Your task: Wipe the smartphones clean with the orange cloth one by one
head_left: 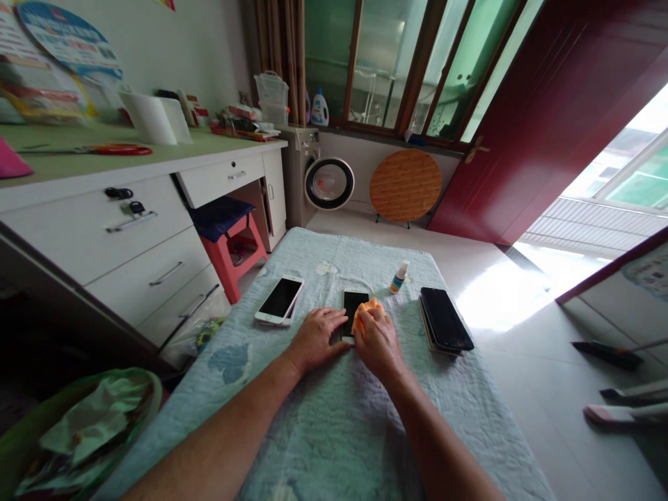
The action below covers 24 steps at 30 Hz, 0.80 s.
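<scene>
A white-framed smartphone (355, 300) with a dark screen lies face up on the cloth-covered table, between my two hands. My left hand (319, 332) holds it by the left side, fingers along the edge and thumb by the lower corner. Bunched in my right hand (376, 339) is an orange cloth (369, 307), pressed on the right part of the screen and hiding it. A small spray bottle (399, 277) with a white cap stands beyond my right hand. Left of my hands, a white phone (280, 299) rests on another. To the right, a black phone (446, 319) tops a small stack.
A pale blue quilted cover (323, 445) drapes the table. At lower left stands a green bin (151, 390) with rubbish in it. A red stool (229, 250) is by the white desk (140, 243). Brush heads (608, 355) lie on the floor at right.
</scene>
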Motion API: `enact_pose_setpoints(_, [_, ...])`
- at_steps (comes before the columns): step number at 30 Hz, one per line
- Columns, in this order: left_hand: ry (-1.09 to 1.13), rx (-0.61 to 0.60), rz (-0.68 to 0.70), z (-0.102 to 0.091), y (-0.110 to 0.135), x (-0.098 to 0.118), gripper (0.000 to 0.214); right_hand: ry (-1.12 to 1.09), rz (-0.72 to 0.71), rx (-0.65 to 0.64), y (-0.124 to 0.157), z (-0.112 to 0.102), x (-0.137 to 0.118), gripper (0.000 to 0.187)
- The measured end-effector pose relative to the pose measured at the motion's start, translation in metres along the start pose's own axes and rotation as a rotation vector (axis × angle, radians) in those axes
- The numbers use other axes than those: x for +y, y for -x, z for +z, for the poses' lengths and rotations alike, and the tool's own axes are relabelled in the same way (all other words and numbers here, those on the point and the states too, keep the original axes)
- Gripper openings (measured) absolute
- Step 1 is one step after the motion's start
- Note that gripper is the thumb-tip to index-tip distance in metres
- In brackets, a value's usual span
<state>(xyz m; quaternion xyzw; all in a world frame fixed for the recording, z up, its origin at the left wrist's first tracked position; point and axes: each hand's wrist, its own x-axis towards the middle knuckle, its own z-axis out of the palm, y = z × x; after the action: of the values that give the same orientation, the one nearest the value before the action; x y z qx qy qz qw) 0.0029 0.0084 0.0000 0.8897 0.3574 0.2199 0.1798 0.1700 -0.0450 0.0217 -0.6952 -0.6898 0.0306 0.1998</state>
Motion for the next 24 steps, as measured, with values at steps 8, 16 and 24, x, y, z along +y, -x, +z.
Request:
enact_pose_setpoints(8, [0.015, 0.004, -0.007, 0.0, 0.0, 0.001, 0.058, 0.054, 0.073, -0.055, 0.005, -0.011, -0.01, 0.015])
enact_pose_setpoints(16, [0.007, 0.01, -0.003, 0.001, 0.0, 0.0, 0.056, 0.083, 0.101, -0.073, 0.007, -0.016, -0.014, 0.016])
enact_pose_setpoints(24, [0.013, 0.001, -0.007, 0.001, -0.001, 0.0, 0.057, 0.036, 0.134, -0.082, 0.007, -0.019, -0.014, 0.015])
